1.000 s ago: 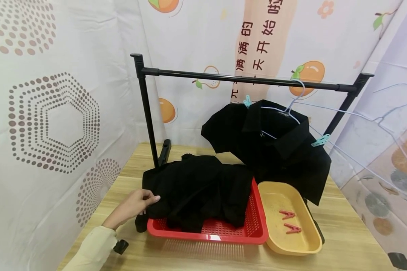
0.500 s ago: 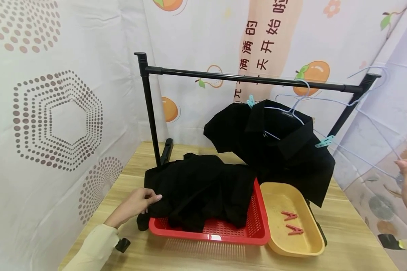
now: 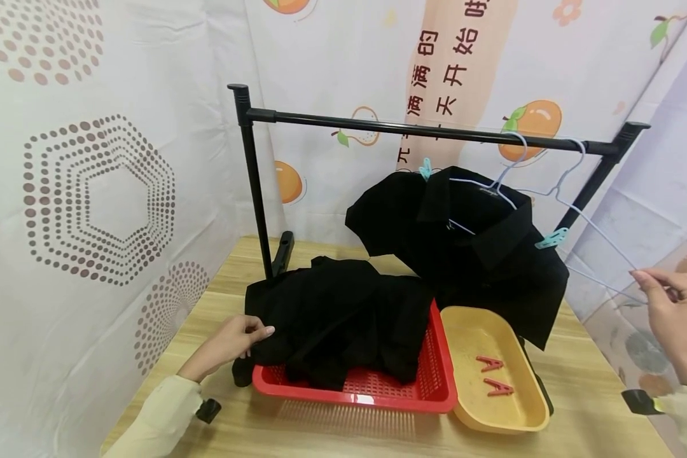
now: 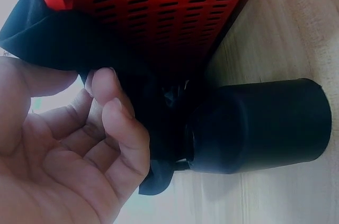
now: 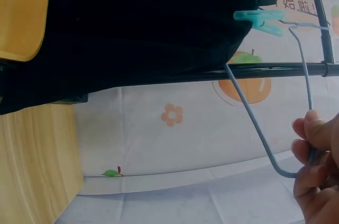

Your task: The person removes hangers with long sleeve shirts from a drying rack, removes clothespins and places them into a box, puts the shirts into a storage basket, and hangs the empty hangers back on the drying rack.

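Observation:
My left hand [image 3: 235, 343] pinches the left edge of a bunched black garment [image 3: 332, 318], which fills the red basket [image 3: 360, 397] and hangs over its rim. My right hand [image 3: 678, 318] holds one end of a pale blue wire hanger [image 3: 598, 235] by finger and thumb. This hanger's hook lies at the rack's black bar [image 3: 412, 131]. Left of it, a black collared shirt [image 3: 515, 280] hangs on another blue hanger [image 3: 506, 168]. Teal clothes pegs [image 3: 551, 238] clip the shirt at its shoulders. In the right wrist view the held hanger [image 5: 259, 128] carries no clothing.
A yellow tray [image 3: 464, 375] with two red clothes pegs [image 3: 498, 387] stands right of the basket on the wooden table [image 3: 595, 407]. The rack's left post [image 3: 254, 191] rises behind the basket. A black cylindrical rack foot [image 4: 259, 126] lies near my left hand.
My right hand has come in from the right edge, bringing the bare hanger left to the bar beside the hanging shirt. My left hand has stayed at the garment.

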Motion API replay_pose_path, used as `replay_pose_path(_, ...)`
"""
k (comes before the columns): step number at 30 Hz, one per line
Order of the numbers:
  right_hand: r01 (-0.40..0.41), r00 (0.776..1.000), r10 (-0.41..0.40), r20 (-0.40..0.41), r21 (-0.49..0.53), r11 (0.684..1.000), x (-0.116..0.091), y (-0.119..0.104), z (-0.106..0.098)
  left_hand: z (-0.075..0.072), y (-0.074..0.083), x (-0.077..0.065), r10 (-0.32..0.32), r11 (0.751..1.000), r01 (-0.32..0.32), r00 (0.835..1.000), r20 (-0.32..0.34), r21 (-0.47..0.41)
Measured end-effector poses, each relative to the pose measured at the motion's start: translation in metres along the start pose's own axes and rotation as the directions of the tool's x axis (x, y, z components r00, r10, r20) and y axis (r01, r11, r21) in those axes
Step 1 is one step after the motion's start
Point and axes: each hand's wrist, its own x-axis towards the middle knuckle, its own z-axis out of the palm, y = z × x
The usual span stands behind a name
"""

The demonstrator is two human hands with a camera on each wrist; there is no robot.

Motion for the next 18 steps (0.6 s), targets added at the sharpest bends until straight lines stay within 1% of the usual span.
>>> replay_pose_path(2,-0.041,0.999,0.042,0.026,-0.01,0.999,0.0,0.0005,0.0008,0.0001,-0.0006,-0.0001,0.003,1.0,-0.003,1.0,-0.004,0.004)
replay_pose_path(5,-0.062,0.998,0.062,0.03,-0.007,0.998,-0.0004,0.0012,0.0013,0.0,-0.0006,0.0002,0.007,1.0,-0.007,1.0,-0.007,0.014)
replay_pose_path(8,-0.047,0.999,0.047,0.016,0.001,0.999,-0.0017,0.0012,0.0029,0.0002,-0.0004,0.0001,0.001,1.0,-0.001,1.0,-0.007,0.016)
replay_pose_path(12,-0.024,1.0,0.025,0.015,-0.032,0.999,-0.0024,0.0014,0.0039,0.0008,-0.0004,-0.0011,-0.011,1.0,0.011,1.0,-0.006,0.011)
replay_pose_path(15,-0.036,0.999,0.038,0.034,-0.062,0.997,-0.0024,0.0029,0.0027,0.0009,0.0,-0.0016,-0.011,1.0,0.011,1.0,-0.007,0.009)
replay_pose_path(18,-0.045,0.997,0.049,0.057,-0.07,0.997,-0.0034,0.0048,0.001,0.0006,0.0004,-0.0013,-0.006,1.0,0.006,1.0,-0.008,0.011)
